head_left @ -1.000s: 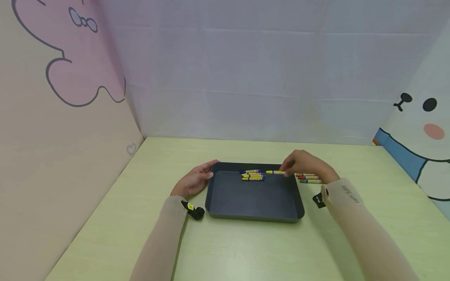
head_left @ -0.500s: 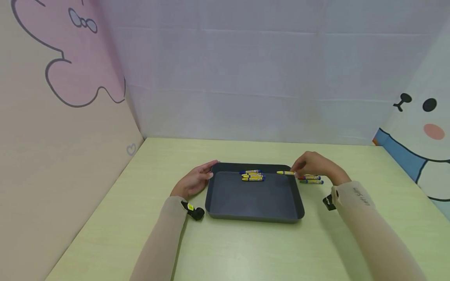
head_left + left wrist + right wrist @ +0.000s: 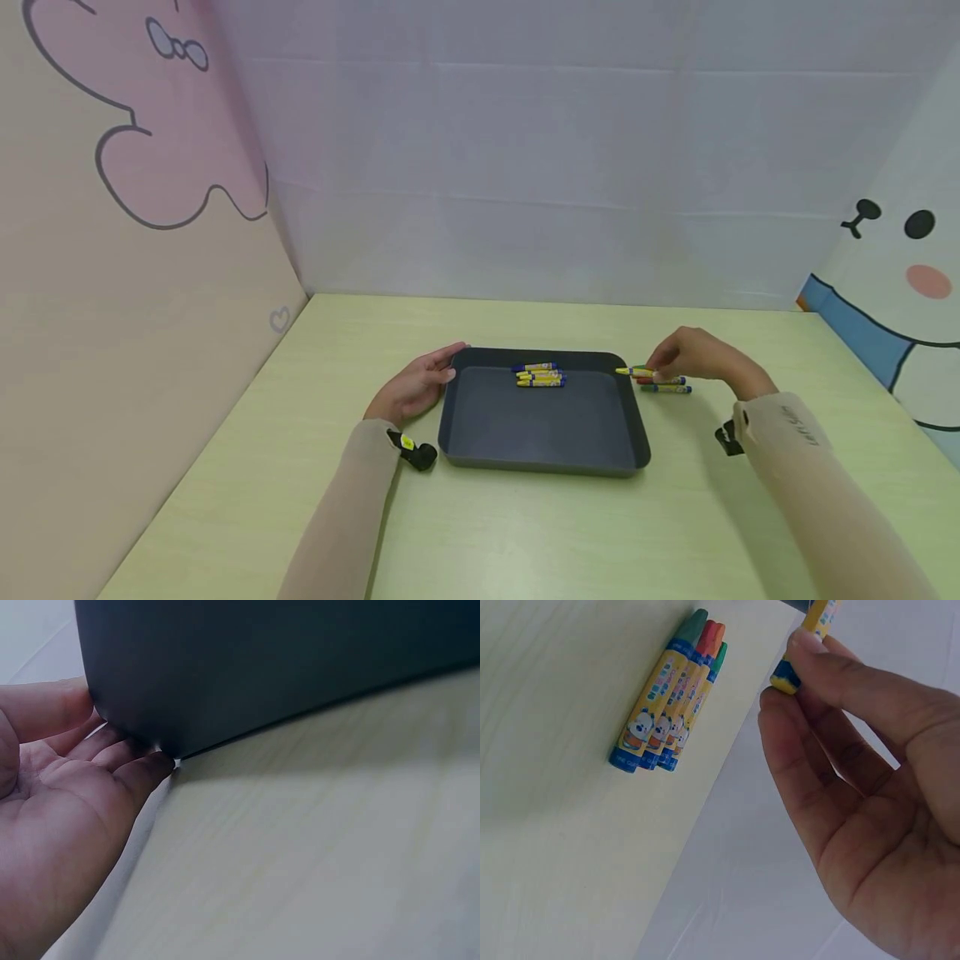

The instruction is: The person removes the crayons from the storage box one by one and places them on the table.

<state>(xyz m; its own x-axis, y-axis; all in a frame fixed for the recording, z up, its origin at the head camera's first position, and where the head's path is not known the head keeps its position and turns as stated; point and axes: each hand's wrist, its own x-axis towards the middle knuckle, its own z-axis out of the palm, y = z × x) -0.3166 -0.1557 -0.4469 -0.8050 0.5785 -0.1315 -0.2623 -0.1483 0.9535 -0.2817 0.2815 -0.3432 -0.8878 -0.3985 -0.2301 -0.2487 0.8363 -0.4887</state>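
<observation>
My left hand (image 3: 411, 387) grips the dark grey tray (image 3: 543, 425) at its far left corner. In the left wrist view the thumb lies against the tray's wall and the other fingers reach under its edge. Between thumb and fingertips, my right hand (image 3: 686, 354) pinches a yellow crayon (image 3: 626, 372), its tip pointing left over the tray's right rim. Below that hand, several crayons (image 3: 654, 709) with dark green, red, orange and green tips lie side by side on the table. Inside the tray, toward the back, rests a row of blue and yellow crayons (image 3: 540, 383).
The pale wood-patterned table (image 3: 525, 533) carries the tray and the loose crayons to its right. A whitish cloth wall (image 3: 480, 183) stands behind the table, with cartoon-printed panels at left and right.
My right hand has moved right with the yellow crayon, from over the tray's inside to above the crayons beside it. The left hand and the tray have stayed put.
</observation>
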